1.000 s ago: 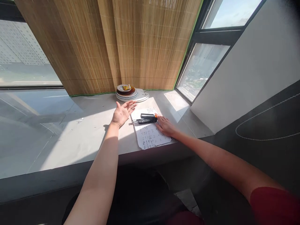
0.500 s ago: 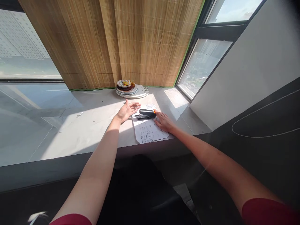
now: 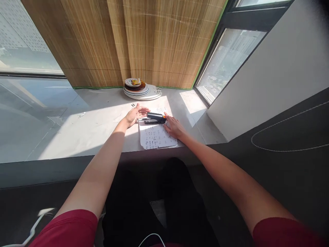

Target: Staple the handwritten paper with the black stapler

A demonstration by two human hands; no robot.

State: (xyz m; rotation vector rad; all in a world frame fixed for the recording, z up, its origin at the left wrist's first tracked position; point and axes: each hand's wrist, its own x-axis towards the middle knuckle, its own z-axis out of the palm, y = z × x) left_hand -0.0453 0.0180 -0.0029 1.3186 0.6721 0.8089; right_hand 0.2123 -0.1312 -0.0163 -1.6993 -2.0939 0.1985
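Observation:
A black stapler (image 3: 155, 117) lies on a written sheet of paper (image 3: 156, 136) on the grey window ledge (image 3: 97, 127). My left hand (image 3: 135, 115) is open, palm turned up, its fingers next to the stapler's left end. My right hand (image 3: 173, 125) lies flat on the paper, fingers spread, its fingertips touching the stapler's right end.
A stack of plates (image 3: 140, 90) with a small wrapper on top stands at the back of the ledge, against a bamboo blind (image 3: 133, 41). A white wall (image 3: 262, 75) closes the ledge on the right. Small scraps (image 3: 81, 115) lie on the ledge to the left.
My left hand has come down and right, from hovering apart to beside the stapler's left end. The right hand stays on the paper. The view has shifted back, showing more of my sleeves.

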